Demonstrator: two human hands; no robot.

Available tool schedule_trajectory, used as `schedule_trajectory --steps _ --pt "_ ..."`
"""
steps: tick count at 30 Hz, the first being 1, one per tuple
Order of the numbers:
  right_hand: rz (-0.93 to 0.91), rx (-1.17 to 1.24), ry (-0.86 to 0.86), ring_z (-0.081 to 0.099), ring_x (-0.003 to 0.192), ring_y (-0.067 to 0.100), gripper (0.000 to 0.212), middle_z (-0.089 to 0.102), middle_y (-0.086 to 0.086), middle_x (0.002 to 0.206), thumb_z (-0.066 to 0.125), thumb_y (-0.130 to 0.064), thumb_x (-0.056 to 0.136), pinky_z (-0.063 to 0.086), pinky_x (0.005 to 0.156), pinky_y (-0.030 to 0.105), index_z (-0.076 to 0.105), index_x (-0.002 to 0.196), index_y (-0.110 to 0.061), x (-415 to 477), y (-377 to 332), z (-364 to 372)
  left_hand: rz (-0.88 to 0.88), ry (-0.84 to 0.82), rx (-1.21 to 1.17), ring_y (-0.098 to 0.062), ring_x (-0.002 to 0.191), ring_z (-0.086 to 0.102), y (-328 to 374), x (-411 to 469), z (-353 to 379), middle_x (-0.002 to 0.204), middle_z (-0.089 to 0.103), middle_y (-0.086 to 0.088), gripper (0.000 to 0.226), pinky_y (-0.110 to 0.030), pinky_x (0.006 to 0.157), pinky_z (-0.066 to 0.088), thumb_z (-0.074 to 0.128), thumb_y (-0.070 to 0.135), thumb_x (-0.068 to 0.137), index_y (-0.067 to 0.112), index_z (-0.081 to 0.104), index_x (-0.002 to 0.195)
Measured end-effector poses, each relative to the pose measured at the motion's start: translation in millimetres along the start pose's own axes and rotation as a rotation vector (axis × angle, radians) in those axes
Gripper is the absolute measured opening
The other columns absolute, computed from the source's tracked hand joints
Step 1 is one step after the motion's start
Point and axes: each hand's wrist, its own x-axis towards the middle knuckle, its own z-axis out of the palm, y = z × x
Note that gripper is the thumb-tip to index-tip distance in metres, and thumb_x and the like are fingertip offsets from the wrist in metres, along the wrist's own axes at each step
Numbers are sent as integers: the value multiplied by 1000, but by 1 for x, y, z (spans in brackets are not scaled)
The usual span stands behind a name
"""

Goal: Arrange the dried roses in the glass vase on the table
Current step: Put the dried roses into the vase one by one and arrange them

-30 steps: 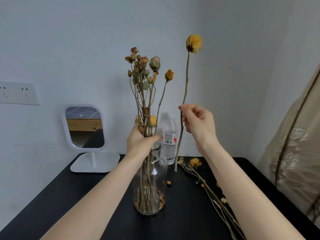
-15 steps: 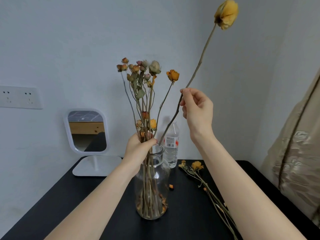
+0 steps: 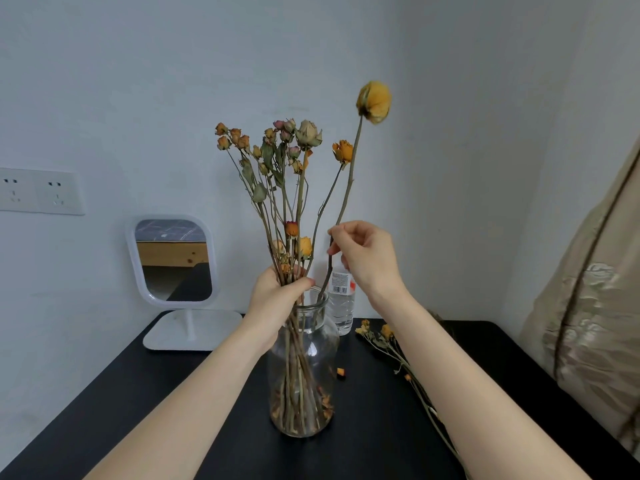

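Both hands are raised over the counter, and each is closed on stems. The left hand (image 3: 277,299) is wrapped round the bunch of dried roses (image 3: 308,135) just above the rim of the glass vase (image 3: 327,355), with thumb and fingers curled so the stems stand gathered together. The right hand (image 3: 370,258), a little higher and to the right, pinches the stem of a single yellow rose (image 3: 374,101) between thumb and fingertips. That stem slants up to the right, its round bloom higher than all the others, and its lower end reaches down into the mouth of the vase beside the bunch.

The vase stands upright on the black counter (image 3: 374,441) between the two forearms. The stems run down to its bottom, where dry petals lie among them. Just to its right on the counter sits a small orange scrap of petal (image 3: 341,372). Further right a few loose roses (image 3: 382,332) lie flat with their small yellow heads toward the wall, and their stems are partly hidden by the right forearm.

Behind the vase stands a clear plastic bottle (image 3: 341,308) with a white label, partly covered by the right hand. At back left is a white-framed mirror (image 3: 173,261) on a flat stand — and on the pale wall beside it, a white socket plate (image 3: 38,191). A beige curtain (image 3: 588,306) hangs at the right edge.
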Motion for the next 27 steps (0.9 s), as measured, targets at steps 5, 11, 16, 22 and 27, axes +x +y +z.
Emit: schedule_trajectory --steps 5,11,16,22,27 --pt "79 -127 -128 47 39 -5 10 64 1 64 59 -15 88 34 56 18 65 83 -10 -9 16 -1 9 -6 3 -21 85 61 0 -1 0 84 63 -7 10 -36 81 50 67 7 79 12 61 84" --pt "111 -282 -254 53 65 9 4 58 -2 68 66 -17 81 41 60 19 65 81 -13 -12 20 0 18 -8 -38 -16 80 62 -1 -2 0 81 64 -1 15 -32 77 51 64 3 79 16 59 82" --pt "65 -281 -260 50 59 3 15 57 -4 68 65 -26 85 39 57 18 67 83 -12 -10 14 4 34 -13 -42 -12 84 65 -2 -1 0 86 69 1 17 -24 69 48 62 4 81 20 63 85" --pt "28 -212 -189 47 44 -3 15 56 -6 58 66 -24 86 35 53 13 69 75 -15 -8 9 4 33 -11 -23 -18 86 64 -3 0 0 91 68 -7 17 -30 75 51 63 3 80 11 64 95" --pt "99 -258 -256 51 65 7 14 59 -4 68 70 -22 82 41 64 18 71 75 -11 -12 16 1 44 -25 -54 -9 83 65 -3 -1 -1 82 69 5 17 -22 68 47 64 4 81 20 63 86"
